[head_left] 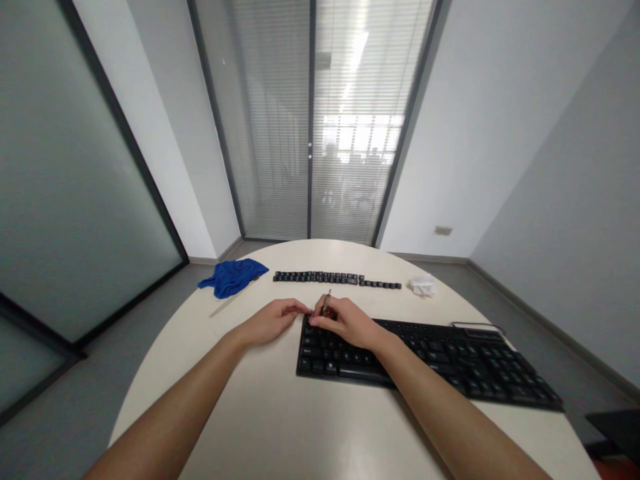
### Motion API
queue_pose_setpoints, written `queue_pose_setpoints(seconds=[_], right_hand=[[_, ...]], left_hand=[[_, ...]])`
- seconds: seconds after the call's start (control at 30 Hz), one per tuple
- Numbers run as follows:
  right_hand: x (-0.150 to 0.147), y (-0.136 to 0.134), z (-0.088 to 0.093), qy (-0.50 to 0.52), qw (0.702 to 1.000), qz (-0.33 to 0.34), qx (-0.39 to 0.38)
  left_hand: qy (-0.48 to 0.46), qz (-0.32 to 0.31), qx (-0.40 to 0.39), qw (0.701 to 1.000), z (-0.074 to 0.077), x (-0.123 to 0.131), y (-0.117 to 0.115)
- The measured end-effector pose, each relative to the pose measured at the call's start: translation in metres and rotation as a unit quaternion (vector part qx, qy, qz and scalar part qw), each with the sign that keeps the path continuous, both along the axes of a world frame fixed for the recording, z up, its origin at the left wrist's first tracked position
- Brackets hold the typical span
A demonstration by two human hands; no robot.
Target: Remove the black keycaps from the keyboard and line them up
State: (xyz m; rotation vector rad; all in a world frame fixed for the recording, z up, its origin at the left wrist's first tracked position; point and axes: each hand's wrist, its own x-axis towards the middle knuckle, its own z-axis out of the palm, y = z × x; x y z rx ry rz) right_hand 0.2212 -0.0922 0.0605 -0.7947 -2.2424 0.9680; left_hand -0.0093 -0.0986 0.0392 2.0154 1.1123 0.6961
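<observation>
A black keyboard lies on the round white table, running from the middle to the right. My right hand rests over its far left corner, fingers closed round a thin metal tool whose tip points down at the keys. My left hand lies just left of the keyboard's corner, fingers curled and pinched together near the right hand; what they hold, if anything, is too small to make out. A row of loose black keycaps is lined up on the table beyond both hands.
A crumpled blue cloth lies at the far left of the table, with a thin pale stick beside it. A crumpled white tissue sits at the far right. Glass doors with blinds stand behind the table.
</observation>
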Motion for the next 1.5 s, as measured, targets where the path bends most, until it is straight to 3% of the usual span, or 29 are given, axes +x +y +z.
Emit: queue_pose_setpoints(seconds=[0.33, 0.6, 0.77, 1.07, 1.5], right_hand=[[-0.003, -0.007, -0.006, 0.013, 0.999, 0.033, -0.007], [-0.015, -0.009, -0.003, -0.042, 0.998, 0.008, 0.051], [-0.014, -0.006, -0.009, -0.007, 1.000, -0.002, 0.024], [-0.012, -0.004, -0.016, 0.000, 0.999, -0.037, 0.021], [-0.009, -0.002, -0.018, 0.013, 0.998, -0.040, 0.041]], left_hand=[[-0.008, -0.031, -0.014, 0.999, 0.005, -0.001, -0.001], [-0.018, -0.037, -0.018, 0.999, 0.007, 0.000, -0.002], [0.013, -0.029, -0.022, 0.999, 0.005, 0.000, -0.002], [-0.020, -0.094, 0.008, 0.995, 0.016, 0.003, -0.010], [-0.043, -0.105, 0.013, 0.993, 0.002, -0.001, -0.003]])
